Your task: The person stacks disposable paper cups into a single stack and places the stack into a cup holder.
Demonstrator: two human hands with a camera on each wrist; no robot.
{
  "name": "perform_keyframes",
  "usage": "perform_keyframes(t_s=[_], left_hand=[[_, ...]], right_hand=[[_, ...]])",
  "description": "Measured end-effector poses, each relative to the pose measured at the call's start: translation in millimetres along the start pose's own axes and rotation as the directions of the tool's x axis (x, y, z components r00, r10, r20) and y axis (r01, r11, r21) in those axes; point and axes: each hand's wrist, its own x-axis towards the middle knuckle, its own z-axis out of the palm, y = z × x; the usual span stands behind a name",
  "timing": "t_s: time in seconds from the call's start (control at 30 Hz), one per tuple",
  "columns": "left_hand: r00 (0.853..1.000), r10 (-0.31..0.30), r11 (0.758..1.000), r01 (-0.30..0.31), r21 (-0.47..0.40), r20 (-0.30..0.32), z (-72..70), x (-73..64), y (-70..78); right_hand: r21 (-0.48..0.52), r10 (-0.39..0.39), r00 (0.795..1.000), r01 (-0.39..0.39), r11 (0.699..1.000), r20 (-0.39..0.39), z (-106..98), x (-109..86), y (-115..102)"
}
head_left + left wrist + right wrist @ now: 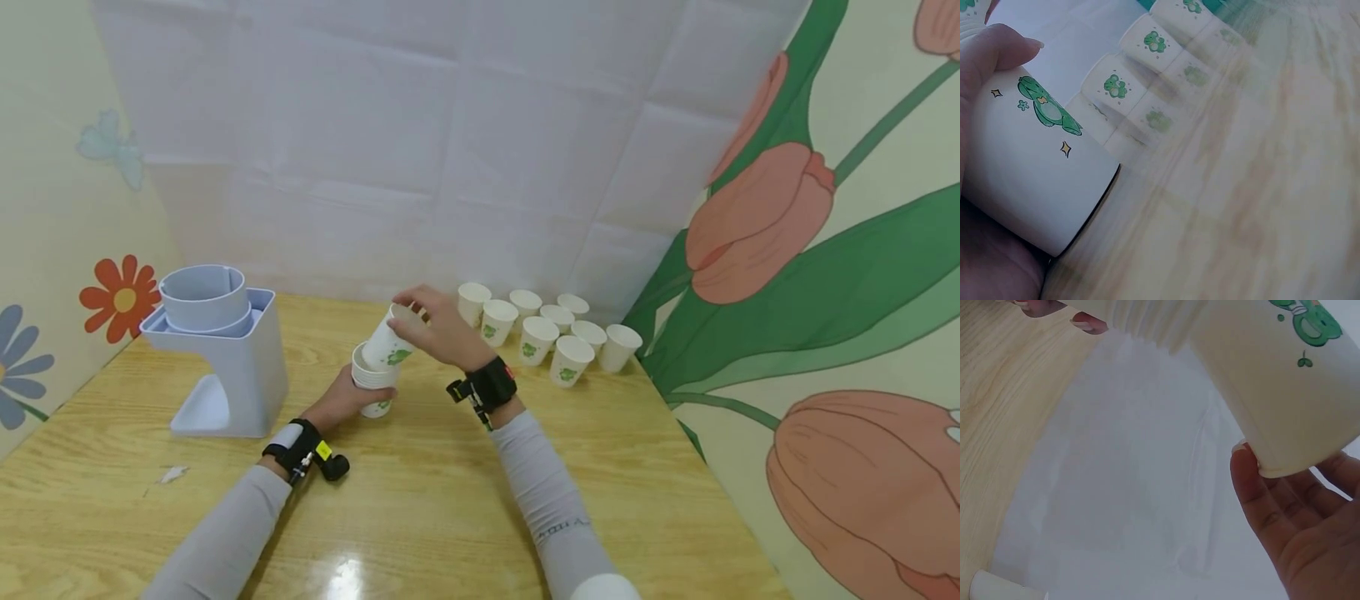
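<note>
My left hand [339, 407] grips a stack of white paper cups [372, 379], rims upward, just above the table or on it; I cannot tell which. In the left wrist view the lowest cup [1035, 162] shows a green cartoon animal. My right hand [447, 331] holds another paper cup [385, 347] by its rim end. That cup leans to the right, its narrow end inside the stack's top rim. The right wrist view shows fingers [1249, 481] against the tilted cup's rim; the thumb is hidden there.
Several paper cups [538, 342] stand upright in a group at the back right. A pale blue-grey plastic stand [258, 367] with a round holder [204, 300] is at the left. A white scrap [173, 474] lies near the front left. A white sheet [360, 167] hangs behind the table [420, 517].
</note>
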Motion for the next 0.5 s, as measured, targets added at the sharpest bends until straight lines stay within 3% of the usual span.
perform_keyframes(t_s=[0.2,0.5], left_hand=[[1.000,0.011,1.000,-0.011,0.006,-0.004,0.7,-2.9,0.3],[1.000,0.024,1.000,-0.024,0.004,-0.016,3.1,-5.9,1.2]], right_hand=[[-0.022,0.003,0.998,-0.001,1.000,0.066,9,0.8,-6],[-0.038,-0.001,0.996,0.004,0.999,0.091,21,-0.5,-11]])
